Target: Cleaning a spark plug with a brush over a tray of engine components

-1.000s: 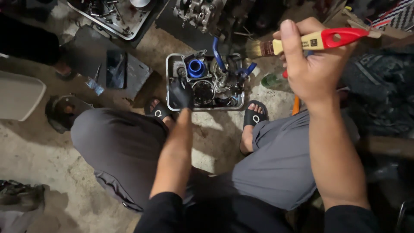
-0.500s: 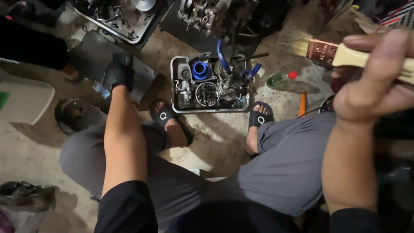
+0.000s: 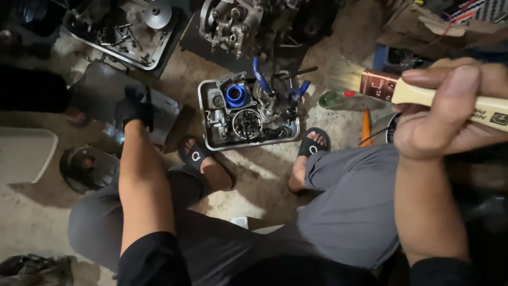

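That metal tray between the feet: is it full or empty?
Full. The metal tray is packed with engine parts, among them a blue ring and a round gear-like piece; hardly any bare bottom shows.

Your brush handle [image 3: 465, 103] carries a small dark rectangular label [image 3: 498, 118] near the right edge. Brown cardboard box [image 3: 423, 32] sits at the floor's top right corner.

One head-worn camera looks steeply down, close over the person's knees, onto the workshop floor [image 3: 32, 222].
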